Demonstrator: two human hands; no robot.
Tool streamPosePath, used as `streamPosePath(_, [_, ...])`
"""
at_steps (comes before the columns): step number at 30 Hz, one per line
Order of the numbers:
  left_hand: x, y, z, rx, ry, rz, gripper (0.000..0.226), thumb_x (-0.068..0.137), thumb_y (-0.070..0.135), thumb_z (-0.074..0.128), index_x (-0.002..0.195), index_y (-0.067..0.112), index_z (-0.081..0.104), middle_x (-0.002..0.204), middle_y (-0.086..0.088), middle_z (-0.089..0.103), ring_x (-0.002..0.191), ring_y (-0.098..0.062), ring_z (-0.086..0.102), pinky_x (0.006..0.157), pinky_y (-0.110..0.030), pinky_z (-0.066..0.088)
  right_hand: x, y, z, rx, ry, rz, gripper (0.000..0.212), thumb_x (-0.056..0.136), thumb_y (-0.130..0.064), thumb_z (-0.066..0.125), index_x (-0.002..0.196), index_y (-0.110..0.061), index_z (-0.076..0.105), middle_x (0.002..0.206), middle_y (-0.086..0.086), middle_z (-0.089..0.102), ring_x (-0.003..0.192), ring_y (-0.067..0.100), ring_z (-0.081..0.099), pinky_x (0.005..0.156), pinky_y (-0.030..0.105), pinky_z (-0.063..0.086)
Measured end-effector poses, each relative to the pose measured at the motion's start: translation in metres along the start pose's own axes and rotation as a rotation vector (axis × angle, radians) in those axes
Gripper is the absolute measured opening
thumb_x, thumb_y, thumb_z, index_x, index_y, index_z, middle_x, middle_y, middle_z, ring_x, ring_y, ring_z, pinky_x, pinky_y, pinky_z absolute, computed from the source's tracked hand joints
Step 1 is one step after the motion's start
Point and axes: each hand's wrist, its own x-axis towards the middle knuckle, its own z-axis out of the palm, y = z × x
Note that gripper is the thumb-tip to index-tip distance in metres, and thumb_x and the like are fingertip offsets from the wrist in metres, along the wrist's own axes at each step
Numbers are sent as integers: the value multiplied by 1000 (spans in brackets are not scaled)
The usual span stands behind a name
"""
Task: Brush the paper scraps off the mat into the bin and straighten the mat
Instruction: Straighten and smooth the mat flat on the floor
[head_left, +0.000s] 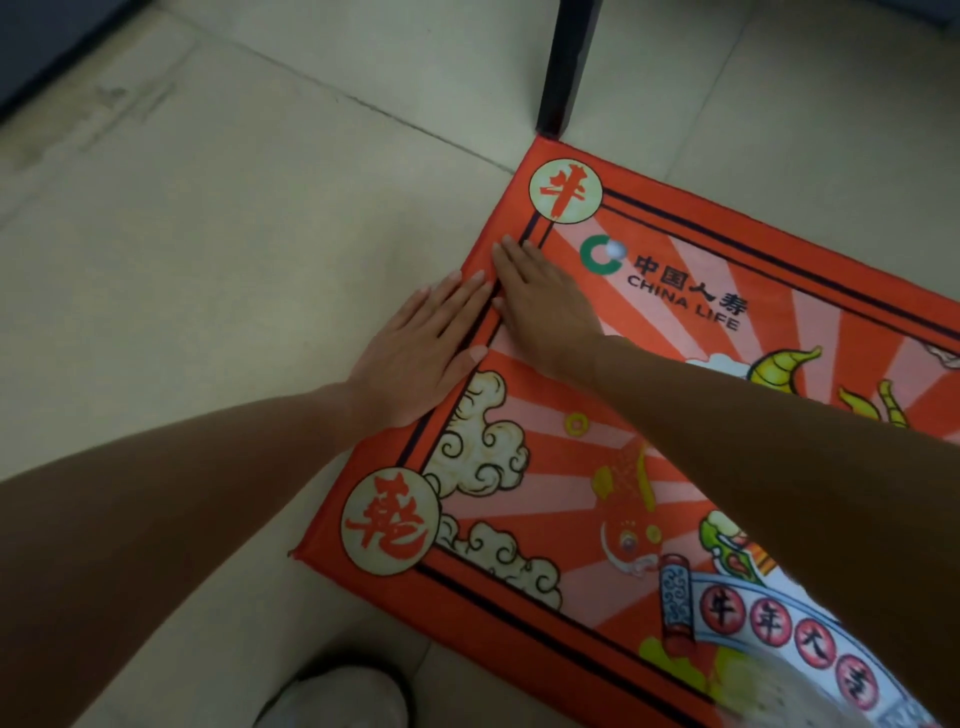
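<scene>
A red mat (597, 467) with cartoon clouds, a fish and Chinese characters lies on the tiled floor, one corner pointing up towards a dark furniture leg. My left hand (421, 348) lies flat with straight fingers over the mat's left edge, half on the floor. My right hand (540, 301) rests flat on the mat just inside that edge, its fingers pointing to the upper corner. The two hands lie side by side and almost touch. No paper scraps or bin are in view.
A dark furniture leg (563, 67) stands just beyond the mat's top corner. Beige floor tiles (234, 234) spread to the left. A light shoe (337, 699) shows at the bottom edge. A dark surface fills the top left corner.
</scene>
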Motion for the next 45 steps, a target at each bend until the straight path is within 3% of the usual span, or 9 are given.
streamPosePath(4, [-26, -3, -1, 10, -19, 29, 64, 105, 49, 14, 158, 13, 8, 166, -1, 5, 152, -14, -2, 124, -34, 2, -9, -16, -9, -15, 46, -13, 64, 95, -14, 52, 152, -11, 22, 158, 5, 23, 143, 26, 22, 111, 40, 28])
streamPosePath(8, [-50, -8, -5, 40, -48, 53, 64, 105, 47, 16, 158, 11, 9, 166, -3, 5, 152, -15, -1, 124, -36, 5, -27, -37, -5, -49, 100, -134, 51, 99, -18, 44, 149, -12, 33, 152, 3, 36, 134, 26, 35, 102, 40, 35])
streamPosePath(10, [-65, -12, -6, 41, -52, 42, 63, 105, 46, 16, 158, 12, 9, 166, -3, 4, 152, -15, 0, 123, -37, 7, -34, -45, 0, -59, 98, -106, 53, 101, -29, 39, 150, -12, 30, 155, 4, 32, 135, 28, 34, 105, 42, 35])
streamPosePath(15, [-90, -14, -6, 3, -79, -1, 64, 104, 48, 14, 158, 16, 3, 166, 1, 1, 152, -12, -4, 123, -36, 4, -42, -55, 8, -115, -9, -42, 68, 102, -48, 23, 155, -11, 2, 162, 2, 2, 144, 25, 14, 111, 41, 23])
streamPosePath(26, [-92, -6, -11, 117, -96, -24, 63, 104, 46, 9, 157, 11, 10, 165, -5, 9, 152, -18, 6, 122, -39, 11, -35, -65, -14, -175, -212, -23, 87, 96, -57, 36, 154, -9, -8, 161, 4, -10, 147, 25, 5, 113, 40, 24])
streamPosePath(32, [-104, 15, -4, 8, -59, -160, 59, 105, 40, 14, 158, 15, 8, 166, -1, 4, 152, -17, 2, 123, -40, 13, -44, -76, -5, -143, -222, -1, 78, 102, -46, 31, 152, -5, -13, 160, 10, -16, 148, 28, -6, 119, 41, 17])
streamPosePath(37, [-107, 14, -10, -5, -111, -150, 65, 102, 50, 5, 158, 17, 4, 166, 1, -1, 152, -17, -3, 123, -40, 9, -40, -87, -20, -217, -285, 23, 75, 103, -41, 32, 152, -2, -8, 161, 12, -9, 148, 31, 1, 111, 44, 30])
streamPosePath(42, [-102, 16, -22, 51, -199, -149, 69, 98, 52, -5, 156, 16, -11, 164, -1, -15, 151, -19, -14, 123, -38, -2, -32, -102, -31, -353, -355, 75, 72, 103, -38, 32, 152, 1, -3, 161, 16, -3, 144, 34, 18, 107, 41, 33])
streamPosePath(45, [-97, 18, -30, 86, -287, -158, 66, 103, 50, 6, 154, 15, -18, 162, -2, -23, 149, -19, -20, 123, -38, -6, -28, -111, -37, -416, -399, 111, 74, 102, -39, 33, 152, 2, -3, 160, 17, -2, 141, 33, 26, 107, 39, 33])
